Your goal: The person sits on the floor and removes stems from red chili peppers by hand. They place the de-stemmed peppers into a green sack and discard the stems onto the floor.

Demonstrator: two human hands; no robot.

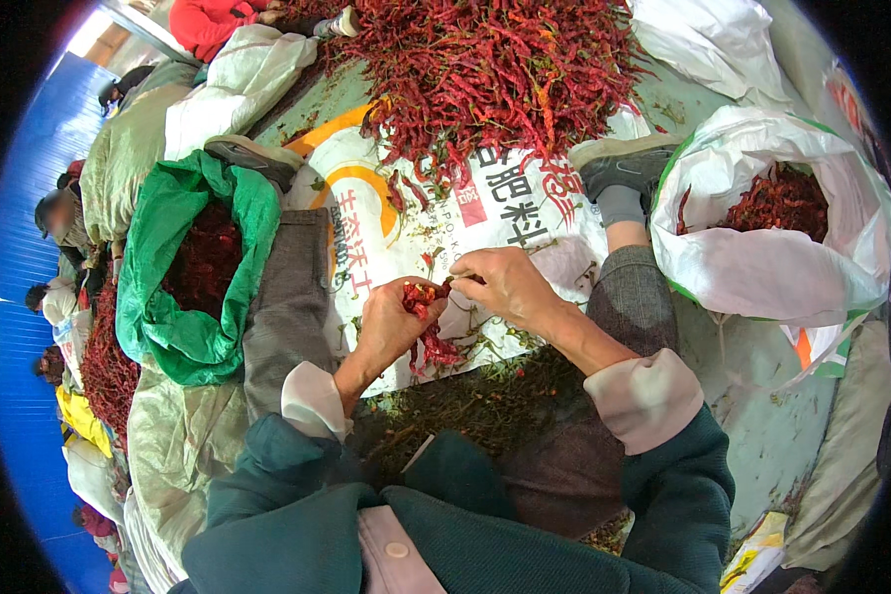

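Note:
My left hand (390, 322) is closed round several dried red chili peppers (436, 348), whose tips hang below the fingers. Close by on the right, my right hand (505, 285) pinches at the stem end of a pepper, its thumb and forefinger pressed together. Both hands are above a printed white sack (366, 213) spread flat between my legs. A large heap of red chili peppers (495, 74) covers the sack's far end. Loose green stems and a few peppers are scattered on the sack around my hands.
On the left stands an open green sack (134, 297) with dark red peppers inside. An open white sack (752, 267), part filled with peppers, stands on the right. My shoes flank the heap. Several people sit along the blue wall (30, 247) at far left, among full sacks.

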